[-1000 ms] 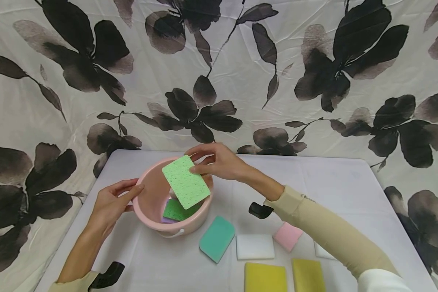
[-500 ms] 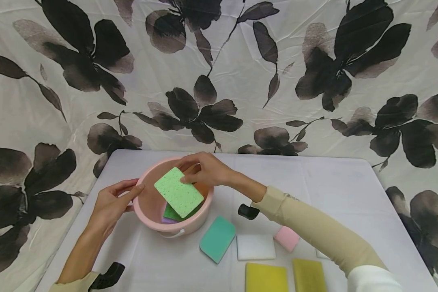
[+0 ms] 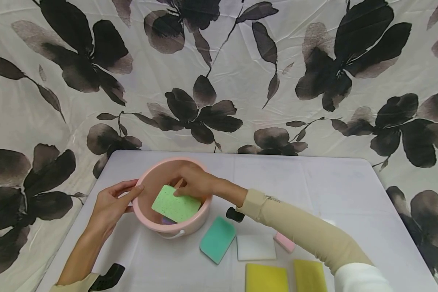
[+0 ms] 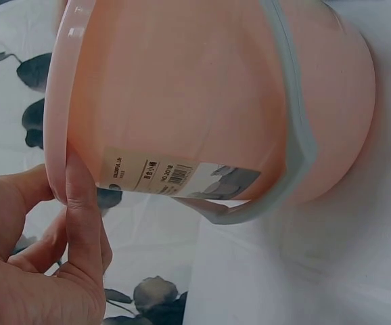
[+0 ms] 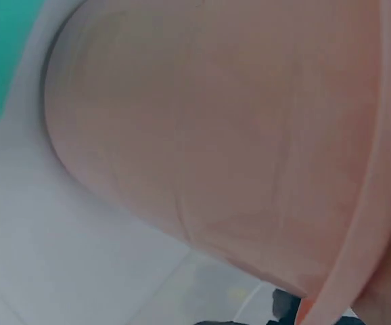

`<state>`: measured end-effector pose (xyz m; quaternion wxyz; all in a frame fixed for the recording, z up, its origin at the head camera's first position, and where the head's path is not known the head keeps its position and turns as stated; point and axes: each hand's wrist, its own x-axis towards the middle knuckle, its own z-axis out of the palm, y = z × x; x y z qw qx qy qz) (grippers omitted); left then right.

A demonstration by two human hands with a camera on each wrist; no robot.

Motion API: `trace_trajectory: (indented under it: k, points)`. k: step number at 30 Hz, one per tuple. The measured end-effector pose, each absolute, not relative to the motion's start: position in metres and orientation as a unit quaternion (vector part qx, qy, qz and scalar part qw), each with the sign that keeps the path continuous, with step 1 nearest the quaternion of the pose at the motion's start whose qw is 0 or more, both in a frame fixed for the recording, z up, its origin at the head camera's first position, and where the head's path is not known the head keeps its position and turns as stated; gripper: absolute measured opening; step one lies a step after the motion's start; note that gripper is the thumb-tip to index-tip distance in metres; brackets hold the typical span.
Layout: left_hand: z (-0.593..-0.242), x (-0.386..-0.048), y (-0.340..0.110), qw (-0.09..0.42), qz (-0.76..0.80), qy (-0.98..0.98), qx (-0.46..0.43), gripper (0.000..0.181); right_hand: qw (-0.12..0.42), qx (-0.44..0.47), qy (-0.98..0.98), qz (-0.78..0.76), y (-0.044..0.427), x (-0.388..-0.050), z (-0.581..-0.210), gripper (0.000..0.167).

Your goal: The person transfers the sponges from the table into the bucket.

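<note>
A pink bucket [image 3: 146,217] stands on the white-covered table, its pale handle [image 4: 297,149] hanging down the side. My left hand [image 3: 113,200] pinches the bucket's rim between thumb and fingers, as the left wrist view [image 4: 80,223] also shows. Inside the bucket, my right hand [image 3: 195,182] holds a light green speckled sponge [image 3: 177,205] by its upper edge, thumb on top. A bit of a purple sponge [image 3: 168,220] shows beneath it. In the right wrist view the bucket wall [image 5: 216,135] hides most of that hand.
Right of the bucket lie a teal sponge [image 3: 217,240], a white sponge [image 3: 256,247] and a pink sponge [image 3: 284,242] partly under the right sleeve. Two yellow sponges [image 3: 266,278] lie nearer the front edge. A floral cloth [image 3: 270,81] hangs behind the table.
My right hand has moved down and left into the bucket with the light green sponge, which now covers the darker green sponge seen earlier. The left hand stays on the rim.
</note>
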<state>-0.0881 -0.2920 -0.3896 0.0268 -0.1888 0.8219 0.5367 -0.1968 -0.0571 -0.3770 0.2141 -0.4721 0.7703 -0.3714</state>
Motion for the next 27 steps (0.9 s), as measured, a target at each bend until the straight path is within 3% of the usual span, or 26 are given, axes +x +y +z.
trace_trajectory:
  k: [12,27]
  points:
    - [-0.388,-0.089,-0.292,0.028,0.533,0.823,-0.195,0.066,0.258,-0.494,0.771,-0.309,-0.076,-0.195,-0.389,0.034]
    - [-0.388,-0.089,-0.291,0.026,0.532,0.823,-0.198,0.066,0.258,-0.466,0.798,-0.280,-0.080,-0.193,-0.391,0.027]
